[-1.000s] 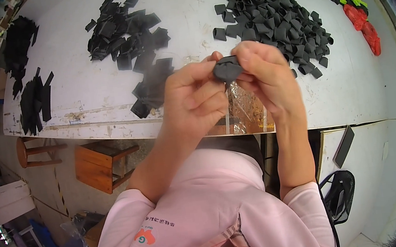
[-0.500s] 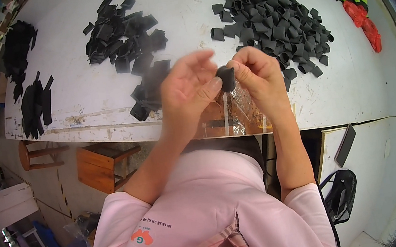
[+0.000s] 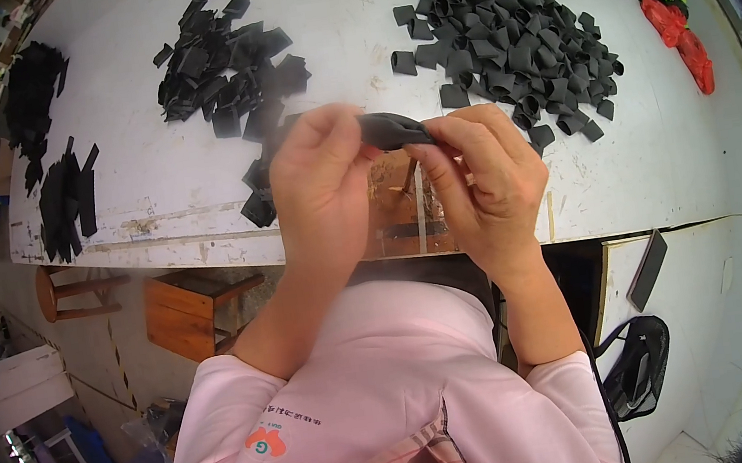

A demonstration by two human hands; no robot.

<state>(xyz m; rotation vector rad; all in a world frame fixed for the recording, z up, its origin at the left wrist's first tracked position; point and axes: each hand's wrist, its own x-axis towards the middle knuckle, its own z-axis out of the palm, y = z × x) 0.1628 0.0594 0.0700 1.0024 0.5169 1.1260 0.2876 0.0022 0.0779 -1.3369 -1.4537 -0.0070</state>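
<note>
Between my two hands a small black fabric piece (image 3: 392,130) is stretched sideways above the table's front edge, and a fold runs along it. Its left end is pinched in my left hand (image 3: 322,177), whose fingers are closed. The other end sits between the thumb and fingers of my right hand (image 3: 491,183). A heap of flat black pieces (image 3: 218,69) lies beyond my left hand, some of them partly hidden behind it. Beyond my right hand is a large pile of black fabric loops (image 3: 515,44), many with openings showing.
The white table (image 3: 346,38) carries stacks of black strips (image 3: 63,202) at far left. Red plastic bags (image 3: 679,41) lie at far right. Wooden stools (image 3: 181,317) stand below the left edge. A black bag (image 3: 640,369) hangs at lower right.
My left hand has moved left and closed on the black piece, which now spans wider between both hands. The right hand has turned and dropped slightly.
</note>
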